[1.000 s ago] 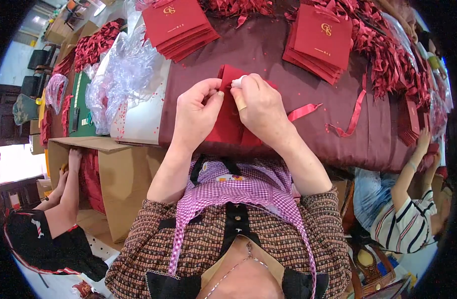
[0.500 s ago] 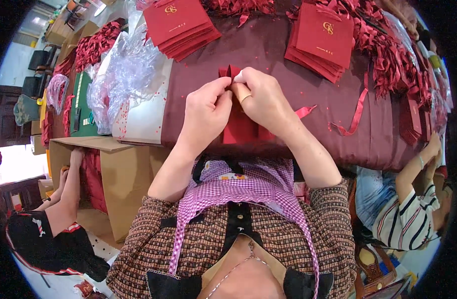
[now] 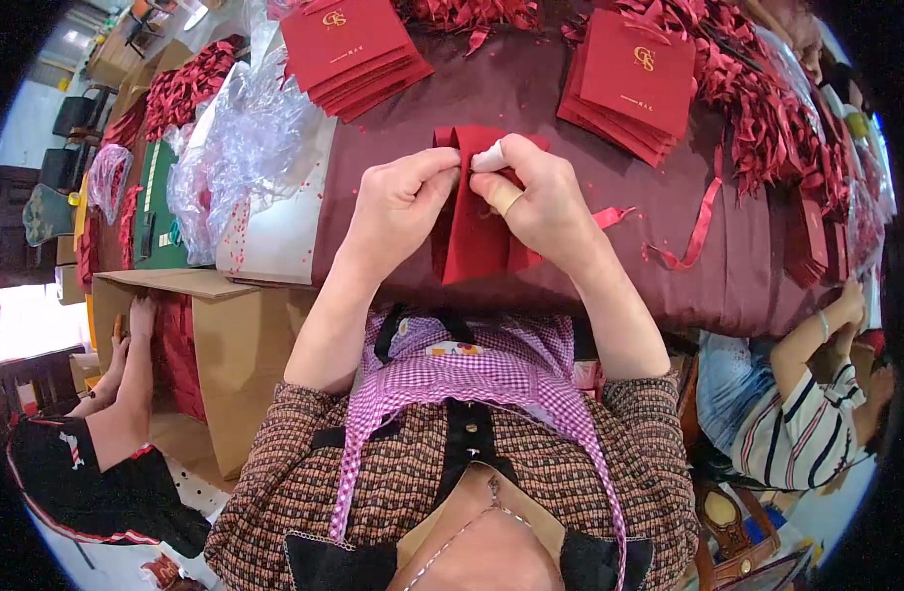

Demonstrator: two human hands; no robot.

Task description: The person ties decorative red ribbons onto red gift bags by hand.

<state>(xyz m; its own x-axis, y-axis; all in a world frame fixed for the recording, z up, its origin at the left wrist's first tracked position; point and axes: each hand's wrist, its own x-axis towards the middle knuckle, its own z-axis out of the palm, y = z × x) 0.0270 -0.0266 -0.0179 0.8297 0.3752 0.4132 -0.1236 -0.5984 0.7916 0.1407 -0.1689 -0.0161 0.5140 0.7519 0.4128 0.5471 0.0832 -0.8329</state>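
Observation:
A small red paper bag (image 3: pixel 464 239) lies near the table's front edge, its open top turned away from me. My left hand (image 3: pixel 398 202) pinches the bag's upper edge between thumb and fingertips. Opposite it, my right hand (image 3: pixel 543 200) pinches at the same edge, white wrapping on a fingertip and a tan band on the thumb. Whatever small piece sits between the fingertips is hidden. A red ribbon (image 3: pixel 612 217) shows beside my right wrist.
Stacks of red bags, left (image 3: pixel 354 54) and right (image 3: pixel 637 79), lie beyond my hands. Red ribbons (image 3: pixel 767 128) heap at the far right, with a loose ribbon (image 3: pixel 696 231) nearer. Crumpled clear plastic (image 3: pixel 240 138) and a cardboard box (image 3: pixel 240 364) are left. Other people work on both sides.
My right hand has shifted slightly right and its fingers have spread from my left hand's. More of the bag's upper panel shows between and behind them.

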